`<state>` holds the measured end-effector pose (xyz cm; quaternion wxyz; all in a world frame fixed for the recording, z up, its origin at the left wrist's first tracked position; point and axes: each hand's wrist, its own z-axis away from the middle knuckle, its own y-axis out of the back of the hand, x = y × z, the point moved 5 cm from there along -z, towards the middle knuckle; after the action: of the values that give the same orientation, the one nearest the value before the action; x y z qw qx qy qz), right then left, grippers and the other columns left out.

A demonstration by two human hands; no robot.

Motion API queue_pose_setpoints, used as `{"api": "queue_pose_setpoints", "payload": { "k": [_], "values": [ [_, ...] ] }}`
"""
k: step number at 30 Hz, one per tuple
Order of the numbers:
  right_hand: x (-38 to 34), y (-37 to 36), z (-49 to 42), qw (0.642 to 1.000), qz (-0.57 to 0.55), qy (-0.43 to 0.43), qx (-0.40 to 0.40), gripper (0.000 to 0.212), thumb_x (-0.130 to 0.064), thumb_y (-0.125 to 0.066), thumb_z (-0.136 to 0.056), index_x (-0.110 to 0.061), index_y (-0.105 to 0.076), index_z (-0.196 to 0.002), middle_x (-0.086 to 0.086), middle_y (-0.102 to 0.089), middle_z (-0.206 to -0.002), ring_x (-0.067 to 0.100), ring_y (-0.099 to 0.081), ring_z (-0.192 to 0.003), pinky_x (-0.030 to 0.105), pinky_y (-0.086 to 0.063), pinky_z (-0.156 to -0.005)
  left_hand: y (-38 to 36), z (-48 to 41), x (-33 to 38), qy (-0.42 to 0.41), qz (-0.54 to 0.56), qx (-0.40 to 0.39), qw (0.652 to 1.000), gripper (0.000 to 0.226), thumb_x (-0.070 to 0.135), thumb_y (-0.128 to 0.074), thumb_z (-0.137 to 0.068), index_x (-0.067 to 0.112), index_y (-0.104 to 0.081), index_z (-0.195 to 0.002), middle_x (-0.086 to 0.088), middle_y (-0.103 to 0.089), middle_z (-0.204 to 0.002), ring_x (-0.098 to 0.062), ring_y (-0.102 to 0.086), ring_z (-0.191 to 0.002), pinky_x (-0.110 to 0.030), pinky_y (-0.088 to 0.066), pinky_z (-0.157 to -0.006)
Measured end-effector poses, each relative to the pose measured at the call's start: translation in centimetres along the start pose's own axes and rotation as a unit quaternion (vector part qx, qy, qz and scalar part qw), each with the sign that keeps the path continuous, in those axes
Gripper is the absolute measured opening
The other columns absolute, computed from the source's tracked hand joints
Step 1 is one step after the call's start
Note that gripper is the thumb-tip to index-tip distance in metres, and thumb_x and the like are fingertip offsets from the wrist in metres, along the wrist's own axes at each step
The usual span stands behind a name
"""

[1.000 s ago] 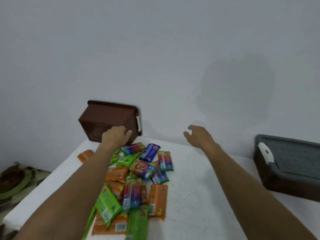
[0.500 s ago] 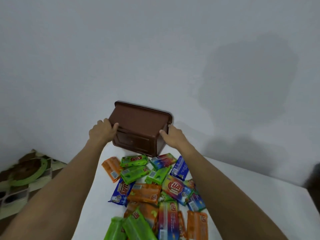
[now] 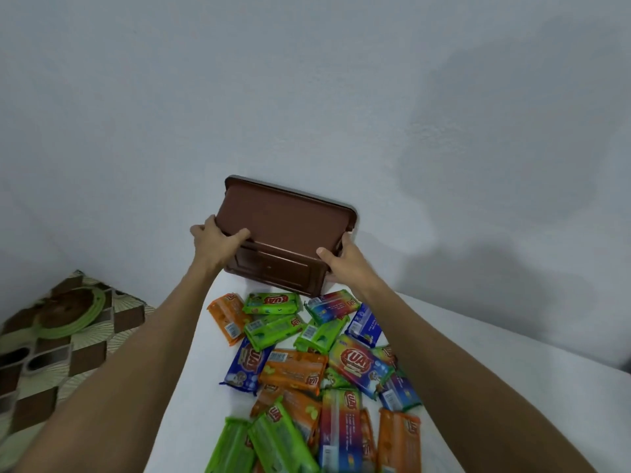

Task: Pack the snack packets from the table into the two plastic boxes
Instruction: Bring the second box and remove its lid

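Observation:
A brown plastic box [image 3: 290,230] is tipped on its side at the far edge of the white table [image 3: 512,387], its bottom facing me, close to the wall. My left hand [image 3: 215,242] grips its left edge and my right hand [image 3: 345,264] grips its right edge. In front of it lies a heap of snack packets [image 3: 307,370] in green, orange, blue and rainbow wrappers, spread towards me. The second box is out of view.
A pale wall stands right behind the table. To the left, lower down, a patterned cloth [image 3: 78,353] carries a green-rimmed round tray [image 3: 71,312]. White tabletop stretches to the right of the packets.
My left hand shifted from the box front to its left edge and my right hand came across to grip the right edge. The view swung left, so the dark grey-lidded box left the frame.

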<state>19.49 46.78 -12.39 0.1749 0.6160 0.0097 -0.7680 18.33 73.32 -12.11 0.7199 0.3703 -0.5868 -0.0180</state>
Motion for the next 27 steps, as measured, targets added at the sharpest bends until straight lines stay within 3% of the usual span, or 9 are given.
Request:
{"api": "queue_pose_setpoints", "payload": {
  "k": [3, 7, 9, 12, 16, 19, 22, 25, 27],
  "values": [
    [0.4, 0.6, 1.3, 0.999, -0.026, 0.024, -0.015, 0.077, -0.021, -0.054, -0.098, -0.029, -0.002, -0.154, -0.009, -0.039, -0.143, 0.019, -0.045, -0.133, 0.048, -0.041, -0.109, 0.8, 2.2, 1.0, -0.007, 0.039, 0.012, 0.999, 0.094, 0.052, -0.068, -0.058, 0.013, -0.037, -0.139, -0.011, -0.033, -0.132, -0.029, -0.051, -0.111, -0.043, -0.047, -0.101],
    [0.9, 2.4, 3.3, 0.995, -0.071, 0.063, 0.009, 0.079, -0.028, -0.059, -0.093, -0.039, -0.007, -0.152, -0.009, -0.031, -0.156, 0.017, -0.034, -0.142, 0.051, -0.033, -0.114, 0.9, 5.7, 3.4, -0.059, 0.09, 0.014, 0.994, 0.092, 0.046, -0.072, -0.06, 0.011, -0.036, -0.137, -0.005, -0.051, -0.125, -0.024, -0.054, -0.11, -0.039, -0.049, -0.096],
    [1.0, 4.0, 5.1, 0.992, -0.086, 0.089, 0.032, 0.077, -0.029, -0.061, -0.09, -0.045, -0.013, -0.149, -0.009, -0.035, -0.154, 0.016, -0.037, -0.139, 0.052, -0.038, -0.11, -0.1, 7.6, 4.2, -0.078, 0.115, -0.007, 0.99, 0.087, 0.035, -0.075, -0.071, 0.01, -0.029, -0.14, -0.004, -0.049, -0.126, -0.02, -0.052, -0.108, -0.03, -0.045, -0.091],
    [1.3, 7.4, 8.4, 0.983, -0.116, 0.115, 0.081, 0.072, -0.013, -0.059, -0.092, -0.037, -0.021, -0.148, -0.005, -0.042, -0.148, 0.014, -0.047, -0.13, 0.048, -0.045, -0.105, -1.9, 11.2, 5.3, -0.112, 0.141, -0.025, 0.983, 0.083, 0.024, -0.08, -0.076, 0.007, -0.028, -0.139, -0.006, -0.047, -0.127, -0.019, -0.053, -0.11, -0.022, -0.045, -0.083],
    [2.7, 13.5, 13.8, 0.967, -0.154, 0.137, 0.149, 0.051, 0.002, -0.052, -0.089, -0.021, -0.037, -0.132, -0.001, -0.054, -0.132, 0.016, -0.057, -0.113, 0.037, -0.055, -0.082, -5.3, 16.0, 6.3, -0.18, 0.102, -0.098, 0.973, 0.093, 0.042, -0.087, -0.06, 0.037, -0.036, -0.137, -0.002, -0.051, -0.127, -0.022, -0.054, -0.117, -0.042, -0.051, -0.096],
    [4.4, 18.6, 17.9, 0.948, -0.205, 0.121, 0.209, 0.018, -0.023, -0.052, -0.092, -0.018, -0.051, -0.109, -0.005, -0.061, -0.108, 0.024, -0.058, -0.108, 0.041, -0.049, -0.077, -8.5, 20.7, 7.1, -0.193, 0.13, -0.133, 0.963, 0.094, 0.039, -0.081, -0.071, 0.041, -0.025, -0.145, 0.003, -0.04, -0.132, -0.015, -0.047, -0.122, -0.032, -0.046, -0.098],
    [6.4, 23.3, 22.1, 0.92, -0.292, 0.078, 0.248, 0.037, -0.056, -0.048, -0.09, -0.02, -0.055, -0.089, -0.004, -0.062, -0.096, 0.023, -0.059, -0.097, 0.042, -0.047, -0.075, -11.2, 25.7, 8.8, -0.173, 0.252, -0.172, 0.936, 0.056, 0.023, -0.061, -0.089, 0.031, -0.035, -0.139, 0.011, -0.049, -0.129, -0.001, -0.056, -0.109, -0.022, -0.05, -0.086],
    [8.3, 27.3, 25.9, 0.909, -0.328, 0.046, 0.255, 0.054, -0.07, -0.039, -0.087, -0.022, -0.059, -0.1, 0.001, -0.064, -0.09, 0.023, -0.059, -0.09, 0.043, -0.049, -0.075, -13.1, 28.2, 9.4, -0.104, 0.393, -0.203, 0.891, 0.022, 0.029, -0.044, -0.09, 0.019, -0.054, -0.107, 0.004, -0.063, -0.111, -0.01, -0.058, -0.091, -0.024, -0.05, -0.07],
    [9.6, 29.3, 28.3, 0.918, -0.304, 0.022, 0.253, 0.057, -0.07, -0.037, -0.088, -0.024, -0.057, -0.115, 0.003, -0.063, -0.101, 0.024, -0.058, -0.093, 0.042, -0.048, -0.073, -13.8, 29.4, 9.7, -0.041, 0.481, -0.223, 0.847, 0.03, 0.036, -0.035, -0.097, 0.015, -0.056, -0.09, 0.004, -0.065, -0.09, -0.012, -0.055, -0.074, -0.027, -0.045, -0.059]
  ]
}}
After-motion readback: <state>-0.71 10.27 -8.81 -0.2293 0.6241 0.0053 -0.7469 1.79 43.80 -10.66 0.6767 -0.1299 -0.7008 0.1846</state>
